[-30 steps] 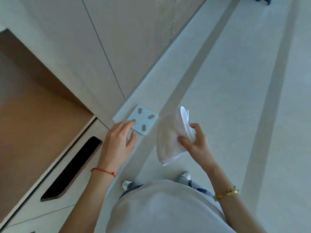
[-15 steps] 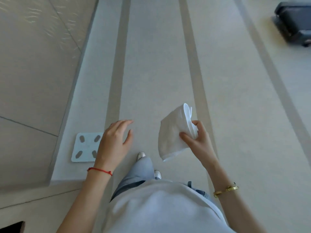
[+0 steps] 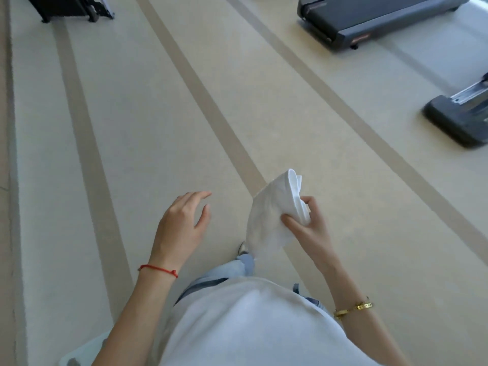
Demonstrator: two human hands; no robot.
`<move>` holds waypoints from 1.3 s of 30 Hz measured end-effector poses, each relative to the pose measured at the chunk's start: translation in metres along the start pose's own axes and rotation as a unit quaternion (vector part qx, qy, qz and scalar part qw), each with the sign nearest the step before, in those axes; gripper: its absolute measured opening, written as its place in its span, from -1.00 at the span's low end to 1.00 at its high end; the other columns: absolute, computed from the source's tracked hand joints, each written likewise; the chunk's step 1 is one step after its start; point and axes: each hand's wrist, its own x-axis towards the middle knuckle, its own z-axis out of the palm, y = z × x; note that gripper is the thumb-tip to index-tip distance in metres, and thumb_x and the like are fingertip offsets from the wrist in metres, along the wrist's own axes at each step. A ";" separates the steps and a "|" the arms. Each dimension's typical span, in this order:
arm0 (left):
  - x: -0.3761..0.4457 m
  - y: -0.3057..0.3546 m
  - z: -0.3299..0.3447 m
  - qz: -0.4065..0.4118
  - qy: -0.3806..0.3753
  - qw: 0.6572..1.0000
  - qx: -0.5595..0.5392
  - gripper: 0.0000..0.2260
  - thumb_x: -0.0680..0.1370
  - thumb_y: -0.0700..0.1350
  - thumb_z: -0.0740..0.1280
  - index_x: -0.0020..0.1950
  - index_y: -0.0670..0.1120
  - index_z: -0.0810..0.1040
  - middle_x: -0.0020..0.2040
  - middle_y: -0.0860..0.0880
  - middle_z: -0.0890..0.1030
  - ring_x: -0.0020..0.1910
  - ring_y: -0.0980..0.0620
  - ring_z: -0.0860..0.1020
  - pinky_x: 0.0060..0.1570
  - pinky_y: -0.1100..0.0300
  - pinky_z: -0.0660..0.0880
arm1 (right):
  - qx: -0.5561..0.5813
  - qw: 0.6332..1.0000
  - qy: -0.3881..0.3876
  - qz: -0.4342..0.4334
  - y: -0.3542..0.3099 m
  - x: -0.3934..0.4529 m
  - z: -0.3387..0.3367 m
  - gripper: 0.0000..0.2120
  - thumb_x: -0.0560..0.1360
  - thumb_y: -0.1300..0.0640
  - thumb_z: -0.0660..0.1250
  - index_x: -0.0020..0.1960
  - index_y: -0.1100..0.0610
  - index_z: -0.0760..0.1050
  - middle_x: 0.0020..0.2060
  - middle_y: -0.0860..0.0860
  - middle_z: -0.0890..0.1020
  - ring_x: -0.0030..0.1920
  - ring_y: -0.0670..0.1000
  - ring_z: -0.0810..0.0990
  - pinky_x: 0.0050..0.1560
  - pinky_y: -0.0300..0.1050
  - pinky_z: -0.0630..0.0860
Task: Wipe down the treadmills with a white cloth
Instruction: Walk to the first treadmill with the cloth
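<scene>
two treadmills sit well ahead at the right: one (image 3: pixel 375 19) far off, another's end (image 3: pixel 459 122) nearer. neither is wiped yet. the white cloth (image 3: pixel 274 217) hangs pinched in the right hand (image 3: pixel 309 228), carried ready. the left hand (image 3: pixel 182 223) swings free, fingers loosely spread, likely for balance.

Counted in view:
- Treadmills: one full deck (image 3: pixel 375 19) at upper right; a second machine end (image 3: pixel 459 120) at right edge, kind uncertain.
- Black machine base (image 3: pixel 71 7), upper left: one, cut off.
- White cloth (image 3: pixel 269 220): one.
- Hands: two, left hand (image 3: pixel 182 225), right hand (image 3: pixel 309 228).
- Bracelets: two, red string (image 3: pixel 158 269), gold (image 3: pixel 353 309).
- Dark floor stripes (image 3: pixel 211 107): three.
</scene>
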 end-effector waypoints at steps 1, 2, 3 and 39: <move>0.031 0.003 0.003 0.014 -0.002 1.000 0.001 -0.77 0.58 -0.20 0.34 0.23 -0.13 0.60 0.13 -0.05 0.65 0.15 -0.06 0.58 0.15 0.12 0.47 | -0.001 1.000 0.014 -0.003 -0.007 0.022 -0.005 -0.73 0.46 0.30 0.42 0.05 0.07 0.42 -0.15 -0.04 0.63 -0.22 -0.15 0.59 -0.26 -0.30 0.50; 0.062 0.007 0.006 0.026 -0.006 1.000 0.002 -0.77 0.58 -0.20 0.34 0.23 -0.13 0.60 0.13 -0.05 0.65 0.15 -0.06 0.58 0.15 0.13 0.46 | 0.000 1.000 0.029 -0.004 -0.015 0.044 -0.010 -0.73 0.46 0.30 0.42 0.05 0.08 0.43 -0.17 -0.06 0.63 -0.23 -0.16 0.58 -0.27 -0.32 0.49; 0.090 0.012 0.009 0.038 -0.012 0.999 0.003 -0.77 0.58 -0.20 0.34 0.24 -0.12 0.60 0.14 -0.05 0.65 0.15 -0.06 0.58 0.16 0.13 0.46 | -0.001 0.999 0.046 -0.007 -0.022 0.065 -0.015 -0.74 0.46 0.30 0.42 0.05 0.09 0.43 -0.19 -0.08 0.63 -0.25 -0.19 0.57 -0.28 -0.34 0.47; 0.912 0.313 0.310 0.182 -0.101 0.977 -0.038 -0.76 0.61 -0.16 0.30 0.26 -0.09 0.58 0.17 0.00 0.64 0.18 0.00 0.58 0.18 0.13 0.48 | 0.041 0.983 0.177 0.009 -0.160 0.815 -0.378 -0.74 0.47 0.27 0.41 0.11 0.10 0.45 -0.12 -0.09 0.63 -0.11 -0.09 0.61 -0.11 -0.10 0.55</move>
